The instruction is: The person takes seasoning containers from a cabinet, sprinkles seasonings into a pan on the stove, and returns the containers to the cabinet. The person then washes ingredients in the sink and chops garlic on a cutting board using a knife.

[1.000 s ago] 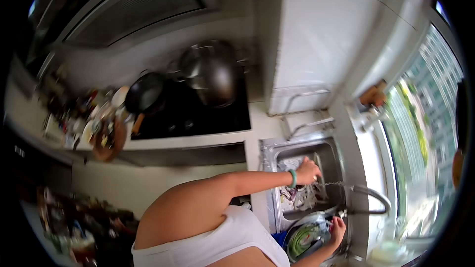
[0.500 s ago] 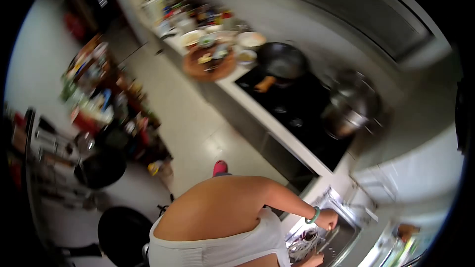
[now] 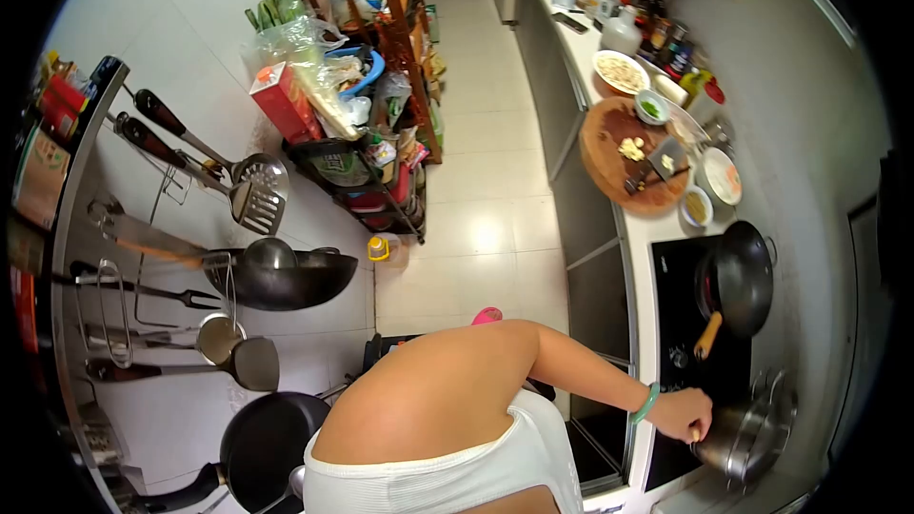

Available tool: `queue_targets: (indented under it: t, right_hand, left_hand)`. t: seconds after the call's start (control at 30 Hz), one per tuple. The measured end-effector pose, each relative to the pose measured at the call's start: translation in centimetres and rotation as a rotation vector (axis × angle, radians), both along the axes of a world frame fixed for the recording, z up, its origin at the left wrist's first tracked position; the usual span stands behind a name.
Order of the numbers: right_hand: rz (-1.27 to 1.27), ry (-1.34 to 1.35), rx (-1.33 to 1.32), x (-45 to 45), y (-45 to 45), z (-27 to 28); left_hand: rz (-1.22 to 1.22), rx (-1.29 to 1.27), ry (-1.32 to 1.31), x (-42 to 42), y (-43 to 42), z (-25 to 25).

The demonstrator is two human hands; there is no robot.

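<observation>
My left hand [image 3: 684, 415], with a green bangle [image 3: 646, 404] on the wrist, reaches out over the hob. Its fingers are curled closed at the near side of a stainless steel pot [image 3: 747, 443]. Whether they grip part of the pot or some small thing is hidden. Beyond the hand, a black wok [image 3: 745, 278] with a wooden handle [image 3: 707, 336] sits on the black glass hob [image 3: 678, 297]. My right hand is out of view.
Farther along the counter are a round chopping board [image 3: 605, 167] with a cleaver [image 3: 669, 160], a bowl of orange-white food [image 3: 719, 178] and bottles. Opposite, pans and utensils hang from a rail, near a loaded shelf rack [image 3: 390, 19]. Tiled floor [image 3: 486, 171] lies between.
The view has swung round. My left hand has gone from above the sink to the steel pot on the hob. My right hand and the sink have left the view.
</observation>
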State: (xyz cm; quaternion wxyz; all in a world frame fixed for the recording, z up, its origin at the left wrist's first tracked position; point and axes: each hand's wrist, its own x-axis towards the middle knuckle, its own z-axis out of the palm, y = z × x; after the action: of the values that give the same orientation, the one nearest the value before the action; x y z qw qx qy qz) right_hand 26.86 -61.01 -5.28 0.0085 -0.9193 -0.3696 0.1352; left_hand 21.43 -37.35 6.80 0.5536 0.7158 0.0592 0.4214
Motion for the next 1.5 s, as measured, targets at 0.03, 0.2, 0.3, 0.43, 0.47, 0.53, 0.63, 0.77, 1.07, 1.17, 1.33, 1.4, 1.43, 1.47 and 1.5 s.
queue_targets:
  t: [0.03,0.2,0.3,0.43,0.47,0.53,0.63,0.77,1.07,1.17,1.33,1.4,1.43,1.47,1.5]
  right_hand:
    - [0.03,0.024,-0.027,-0.8,1.8,0.0]
    - [0.146,0.125,-0.177,-2.9,8.5,-0.7]
    - [0.199,0.177,-0.288,-3.0,11.1,-1.4]
    - [0.27,0.232,-0.446,-2.7,15.1,-2.3]
    - [0.294,0.239,-0.475,-2.7,16.3,-2.4]
    - [0.359,0.251,-0.515,-2.7,18.8,-3.1]
    - [0.464,0.263,-0.346,-6.2,25.0,-0.4]
    - [0.616,0.366,-0.053,-10.3,34.8,4.4]
    - [0.668,0.525,-0.037,-11.0,44.4,6.0]
    - [0.721,0.521,-0.08,-10.6,46.7,4.0]
    - [0.699,0.311,-0.212,-12.9,52.8,3.8]
    - [0.663,0.265,-0.22,-13.5,55.1,3.4]
    - [0.671,0.261,-0.237,-13.9,56.3,3.3]
    - [0.679,0.227,-0.272,-14.3,57.6,3.2]
    - [0.688,0.193,-0.307,-14.9,58.7,3.3]
  left_hand:
    - [0.045,-0.072,0.037,-1.6,2.2,-0.1]
    - [0.328,-0.332,0.061,-7.8,12.3,-1.6]
    - [0.452,-0.415,0.022,-10.3,17.3,-3.9]
    - [0.509,-0.613,0.034,-14.0,22.6,-5.3]
    - [0.574,-0.595,0.038,-14.5,23.7,-5.7]
    - [0.652,-0.61,0.025,-15.5,26.0,-6.4]
    - [0.849,-0.492,0.074,-16.0,29.7,-7.6]
    - [0.942,-0.453,0.085,-17.1,34.4,-8.6]
    - [1.135,-0.493,0.236,-21.0,41.3,-12.6]
    - [1.153,-0.477,0.285,-22.0,43.5,-14.2]
    - [1.075,-0.467,0.318,-23.3,47.8,-17.6]
    - [1.033,-0.447,0.327,-24.2,49.1,-18.4]
    - [1.004,-0.452,0.336,-24.6,49.7,-18.8]
    - [0.971,-0.463,0.354,-25.2,50.3,-18.9]
    - [0.939,-0.473,0.37,-25.6,50.8,-19.0]
